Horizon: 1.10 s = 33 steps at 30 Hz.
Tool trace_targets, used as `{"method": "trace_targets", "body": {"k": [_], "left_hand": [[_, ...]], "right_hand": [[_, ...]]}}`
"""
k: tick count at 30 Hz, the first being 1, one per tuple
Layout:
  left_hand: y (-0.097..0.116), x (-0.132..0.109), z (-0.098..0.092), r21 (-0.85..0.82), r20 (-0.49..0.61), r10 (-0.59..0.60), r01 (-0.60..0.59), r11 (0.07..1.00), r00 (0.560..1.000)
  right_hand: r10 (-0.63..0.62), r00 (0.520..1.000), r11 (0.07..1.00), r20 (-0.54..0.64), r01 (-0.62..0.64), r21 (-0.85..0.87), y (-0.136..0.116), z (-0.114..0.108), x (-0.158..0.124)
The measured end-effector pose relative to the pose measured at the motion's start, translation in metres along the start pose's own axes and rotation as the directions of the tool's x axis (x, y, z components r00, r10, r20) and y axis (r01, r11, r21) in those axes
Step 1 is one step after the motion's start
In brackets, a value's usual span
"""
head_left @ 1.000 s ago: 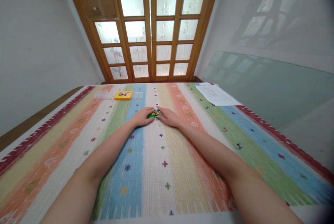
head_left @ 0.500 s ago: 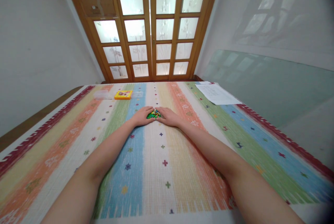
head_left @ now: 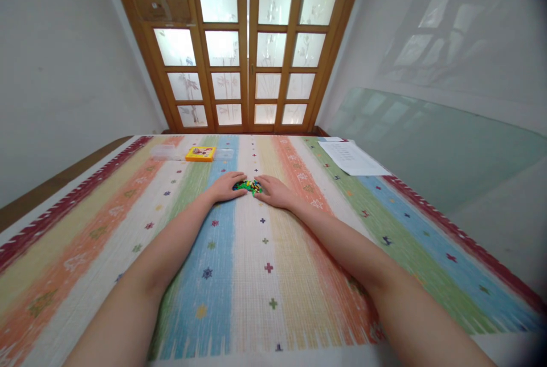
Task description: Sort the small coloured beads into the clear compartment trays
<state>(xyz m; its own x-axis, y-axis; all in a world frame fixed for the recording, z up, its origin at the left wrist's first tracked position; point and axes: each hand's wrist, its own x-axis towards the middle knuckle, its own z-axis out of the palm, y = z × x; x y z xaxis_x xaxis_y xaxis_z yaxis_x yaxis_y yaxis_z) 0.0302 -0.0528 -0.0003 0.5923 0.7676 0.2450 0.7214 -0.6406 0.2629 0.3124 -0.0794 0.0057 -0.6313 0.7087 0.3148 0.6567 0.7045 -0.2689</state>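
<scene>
Nearest, two bare forearms reach forward over a striped tablecloth (head_left: 252,298), one from each lower corner. At their ends, mid-table, left hand (head_left: 227,187) and right hand (head_left: 276,192) face each other, each curved into a loose C, thumb held away from the fingers, with a gap between the two sets of fingertips. Between them, on the white stripe and the edge of the blue one, lies a low heap of small pieces (head_left: 248,186), mostly green, with yellow, blue and dark bits; both hands touch its sides or stand just beside them. Neither looks clenched; cannot tell whether any piece is pinched under the fingers. Pieces too small to make out singly; judged light, hard, probably plastic, unlikely to break, apt to slide and scatter over the cloth. Best gathered from both sides with cupped palms; a lone piece wants thumb and fingertip at its edges. Beyond, left of centre, a yellow box (head_left: 200,154) lies flat, a clear container (head_left: 166,152) on its left and a smaller clear tray (head_left: 224,154) on its right. Far right, printed paper (head_left: 352,158). Behind the table, wooden doors (head_left: 252,82) with frosted panes.
</scene>
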Motion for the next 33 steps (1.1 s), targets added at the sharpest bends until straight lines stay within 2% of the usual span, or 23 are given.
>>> {"method": "trace_targets", "body": {"k": [6,9,15,19,24,33], "left_hand": [[-0.016,-0.008,-0.005,0.019,0.011,0.003,-0.004,1.000,1.000],[-0.018,-0.007,-0.004,0.035,-0.006,0.005,-0.005,0.999,1.000],[-0.018,-0.005,-0.003,0.032,-0.047,-0.008,0.009,0.999,0.999],[-0.014,-0.006,-0.004,0.009,-0.058,-0.009,0.009,1.000,0.998],[-0.003,-0.004,-0.002,0.015,-0.078,-0.022,0.023,1.000,0.997],[0.013,-0.003,0.000,0.023,-0.084,-0.053,0.055,0.998,0.995]], "right_hand": [[0.033,0.996,0.990,0.079,-0.021,-0.139,-0.001,0.002,0.014],[0.053,0.997,0.981,0.058,-0.041,-0.187,0.002,0.005,0.025],[-0.002,1.000,0.983,-0.007,0.001,-0.183,0.014,0.011,0.040],[0.028,0.996,0.995,-0.082,-0.036,-0.098,0.025,0.017,0.039],[-0.036,0.997,0.998,-0.063,0.033,-0.057,0.028,0.018,0.030],[-0.033,0.998,0.997,-0.055,0.029,-0.076,0.024,0.016,0.031]]}}
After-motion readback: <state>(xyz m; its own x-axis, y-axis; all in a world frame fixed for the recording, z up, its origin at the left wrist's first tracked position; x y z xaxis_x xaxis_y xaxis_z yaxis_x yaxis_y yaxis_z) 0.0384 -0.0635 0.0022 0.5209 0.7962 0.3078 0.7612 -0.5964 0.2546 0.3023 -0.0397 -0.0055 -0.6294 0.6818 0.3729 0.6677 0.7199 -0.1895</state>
